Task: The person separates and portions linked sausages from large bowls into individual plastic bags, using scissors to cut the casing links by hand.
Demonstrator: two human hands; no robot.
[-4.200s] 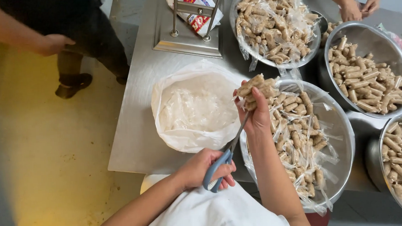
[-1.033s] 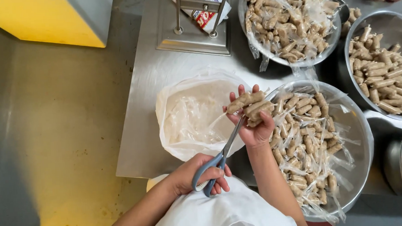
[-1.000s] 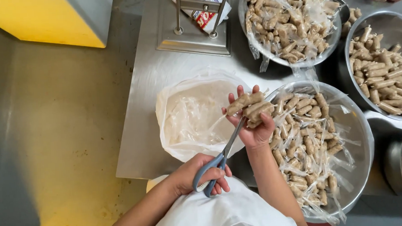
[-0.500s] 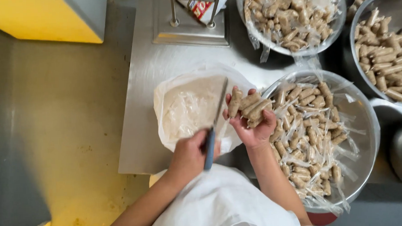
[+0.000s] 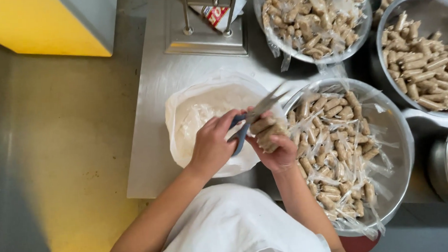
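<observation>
The left hand (image 5: 212, 146) is closed around the blue handles of a pair of scissors (image 5: 254, 117), whose blades point up and to the right, partly open and blurred, just beside the bundle of wrapped brown rolls (image 5: 265, 131) that the right hand (image 5: 278, 151) grips from below — fingers curled shut on it. Both hands meet over the seam between a plastic-lined bowl of white trimmings (image 5: 203, 109) on the left and a steel bowl of wrapped rolls (image 5: 385, 129) on the right. Farther out on the steel table (image 5: 155, 109) stand more bowls of rolls — one (image 5: 310, 16) above, one (image 5: 422, 57) at the upper right.
</observation>
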